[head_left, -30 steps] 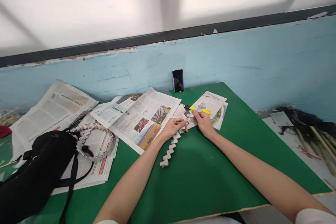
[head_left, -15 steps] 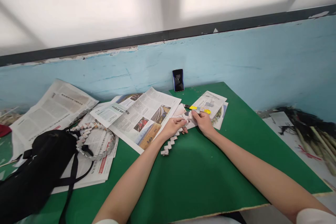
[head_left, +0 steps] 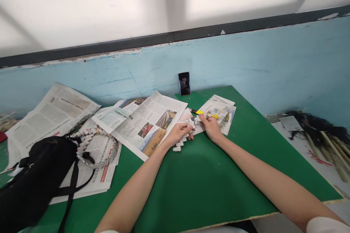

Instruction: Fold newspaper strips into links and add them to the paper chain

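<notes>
Between my hands is a zigzag chain of folded paper (head_left: 177, 148), pale with grey print. My left hand (head_left: 179, 134) is closed around its middle, fingers curled, with one end hanging out below the palm. In a pinch at the chain's upper end, my right hand (head_left: 211, 127) has thumb and forefinger on a small folded paper piece (head_left: 197, 119). Just behind the right fingers lies a yellow utility knife (head_left: 199, 112), partly covered by that hand. Loose printed paper (head_left: 186, 115) lies beneath and around the hands.
Newspaper sheets (head_left: 136, 123) spread over the green table (head_left: 207, 185). A phone (head_left: 184, 83) leans against the blue wall. At left sit a black bag (head_left: 41, 174) with straps and a ring of folded paper (head_left: 108, 160). Cut printed sheets (head_left: 218, 103) lie beyond my right hand.
The hanging end of the paper chain has drawn up toward my left hand and shows less below it. Both hands stay in nearly the same place.
</notes>
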The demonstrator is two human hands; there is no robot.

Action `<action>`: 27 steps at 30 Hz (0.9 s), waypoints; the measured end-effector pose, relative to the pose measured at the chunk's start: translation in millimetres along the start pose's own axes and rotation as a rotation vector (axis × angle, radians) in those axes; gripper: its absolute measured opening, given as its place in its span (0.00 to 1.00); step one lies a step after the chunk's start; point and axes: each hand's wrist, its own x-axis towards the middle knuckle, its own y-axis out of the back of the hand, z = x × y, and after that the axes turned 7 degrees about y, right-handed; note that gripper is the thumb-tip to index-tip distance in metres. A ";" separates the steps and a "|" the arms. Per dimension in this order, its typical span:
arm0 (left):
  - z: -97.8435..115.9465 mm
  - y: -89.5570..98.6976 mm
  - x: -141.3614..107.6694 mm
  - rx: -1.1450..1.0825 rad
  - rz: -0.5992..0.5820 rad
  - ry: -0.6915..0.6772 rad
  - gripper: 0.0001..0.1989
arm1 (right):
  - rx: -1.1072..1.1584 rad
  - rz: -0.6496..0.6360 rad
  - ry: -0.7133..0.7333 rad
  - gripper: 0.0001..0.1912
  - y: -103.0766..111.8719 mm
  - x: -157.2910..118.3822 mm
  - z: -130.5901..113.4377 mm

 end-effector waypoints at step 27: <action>-1.4 2.6 -1.1 0.105 0.047 -0.061 0.29 | 0.087 0.098 0.039 0.26 0.2 1.9 4.6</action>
